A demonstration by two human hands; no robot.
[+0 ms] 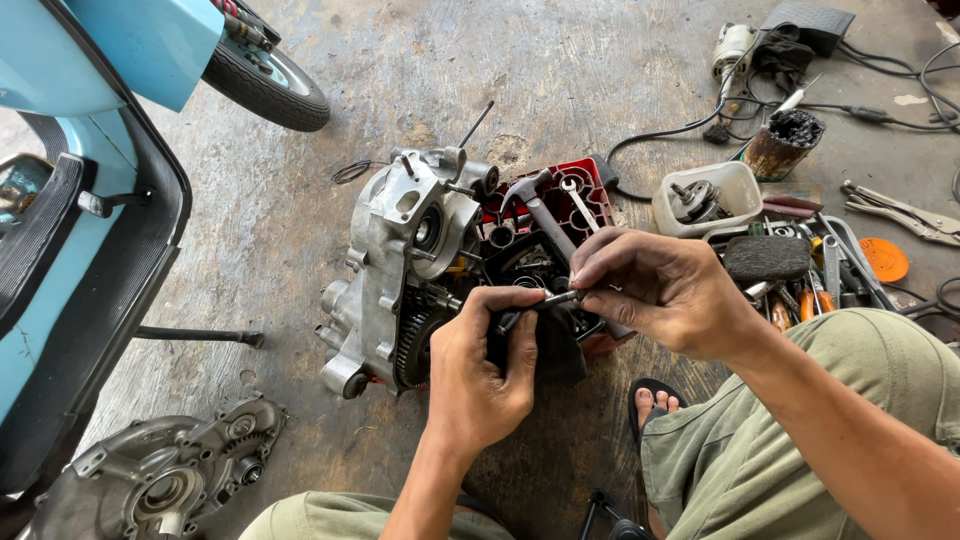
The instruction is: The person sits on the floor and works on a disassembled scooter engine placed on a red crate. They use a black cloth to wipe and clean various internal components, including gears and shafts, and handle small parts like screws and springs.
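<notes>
Between the fingertips of both hands sits a thin metal rod (548, 299): the right hand (655, 290) pinches its upper end, the left hand (485, 365) curls shut around its lower end. Just behind stands a grey engine case (385, 255) on the stained concrete floor (420, 60), a blue scooter (60, 200) to the left, a tool tray (850, 255) to the right

Repair workshop: bare concrete floor (420, 60), scooter (90, 150), engine case (395, 260), scattered tools (800, 280).

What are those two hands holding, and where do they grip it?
A thin metal rod: left hand grips its dark end, right hand pinches the other end.
</notes>
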